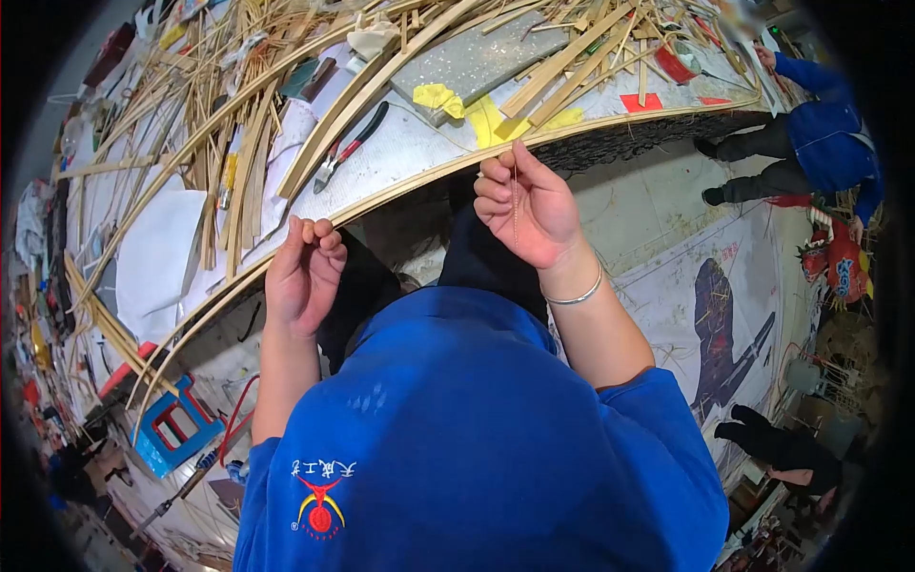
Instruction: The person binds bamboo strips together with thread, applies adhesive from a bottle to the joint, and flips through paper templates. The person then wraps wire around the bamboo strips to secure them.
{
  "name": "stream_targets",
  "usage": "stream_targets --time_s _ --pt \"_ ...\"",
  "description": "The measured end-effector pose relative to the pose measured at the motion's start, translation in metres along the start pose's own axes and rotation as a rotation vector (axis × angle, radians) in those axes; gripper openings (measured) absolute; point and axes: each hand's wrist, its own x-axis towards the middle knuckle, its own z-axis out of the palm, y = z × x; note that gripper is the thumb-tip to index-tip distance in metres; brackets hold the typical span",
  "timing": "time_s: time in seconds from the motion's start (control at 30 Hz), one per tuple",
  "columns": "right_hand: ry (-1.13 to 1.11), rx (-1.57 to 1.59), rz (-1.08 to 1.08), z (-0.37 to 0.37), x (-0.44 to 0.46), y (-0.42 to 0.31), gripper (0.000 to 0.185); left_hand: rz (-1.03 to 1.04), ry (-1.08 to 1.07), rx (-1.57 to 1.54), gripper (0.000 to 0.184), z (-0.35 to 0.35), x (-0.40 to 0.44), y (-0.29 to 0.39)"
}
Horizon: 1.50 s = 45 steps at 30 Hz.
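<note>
My left hand point(305, 276) is raised near the table's front edge, its thumb and fingertips pinched together. Whatever may be between them is too small to make out. To the right, my right hand point(527, 205) has its palm turned up and its fingers curled. A thin reddish thread point(516, 214) hangs from its thumb and fingertips across the palm. The two hands are apart. Just beyond both of them, a long curved pale strip point(419, 181) runs along the table edge.
Bamboo strips point(250, 181) lie heaped on the table, with red-handled pliers point(353, 145), a grey stone slab point(477, 65), yellow scraps point(438, 99) and white paper point(157, 253). A blue frame point(176, 427) stands lower left. A person in blue point(831, 143) is at the upper right.
</note>
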Motion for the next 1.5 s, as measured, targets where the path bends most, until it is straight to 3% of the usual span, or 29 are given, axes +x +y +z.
stream_targets --time_s 0.23,0.33,0.47,0.53,0.6,0.67,0.7,0.73,0.8,0.87,0.93,1.0,1.13,1.27,1.5 --pt "0.055 -0.015 0.000 -0.006 -0.001 0.008 0.025 -0.004 0.089 0.040 0.028 -0.005 -0.008 0.000" --pt "0.174 -0.140 -0.156 0.005 -0.003 0.017 0.022 -0.032 0.128 0.008 0.030 -0.007 -0.010 -0.005" --pt "-0.097 -0.191 -0.059 -0.004 -0.012 0.020 0.024 -0.123 0.103 0.050 0.028 -0.015 -0.014 -0.012" --pt "0.013 -0.484 0.031 -0.018 -0.015 0.018 0.020 -0.130 0.103 0.103 0.028 -0.016 -0.017 -0.016" --pt "0.280 -1.092 0.077 -0.028 -0.019 0.021 0.025 -0.108 0.089 0.252 0.026 -0.017 -0.022 -0.019" --pt "0.404 -2.115 -0.530 -0.045 -0.025 0.034 0.048 -0.133 0.094 0.464 0.025 -0.011 -0.028 -0.020" --pt "0.371 -2.142 -0.404 -0.042 -0.031 0.034 0.067 -0.168 0.126 0.556 0.025 -0.007 -0.032 -0.022" --pt "0.241 -2.130 -0.437 -0.037 -0.030 0.036 0.065 -0.184 0.083 0.629 0.025 -0.011 -0.033 -0.024" --pt "-0.241 -1.908 -0.309 -0.025 -0.020 0.039 0.063 -0.229 0.095 0.692 0.024 -0.009 -0.039 -0.032" --pt "-0.490 -1.680 -0.156 -0.010 -0.014 0.059 0.059 -0.248 0.092 0.689 0.024 -0.008 -0.044 -0.039" --pt "-0.434 -1.392 0.279 0.011 -0.015 0.074 0.051 -0.191 0.070 0.699 0.024 -0.002 -0.050 -0.043" --pt "-0.568 -1.261 0.121 -0.026 0.000 0.105 0.044 -0.133 0.114 0.626 0.025 -0.007 -0.058 -0.044" --pt "-0.373 -1.271 0.423 -0.013 -0.004 0.100 0.036 -0.064 0.152 0.588 0.025 -0.013 -0.071 -0.036" --pt "-0.373 -1.378 0.297 -0.022 -0.004 0.110 0.014 -0.072 0.167 0.582 0.026 -0.013 -0.076 -0.033" --pt "-0.355 -1.452 0.168 -0.035 0.005 0.118 0.014 -0.066 0.182 0.698 0.023 -0.008 -0.068 -0.028"
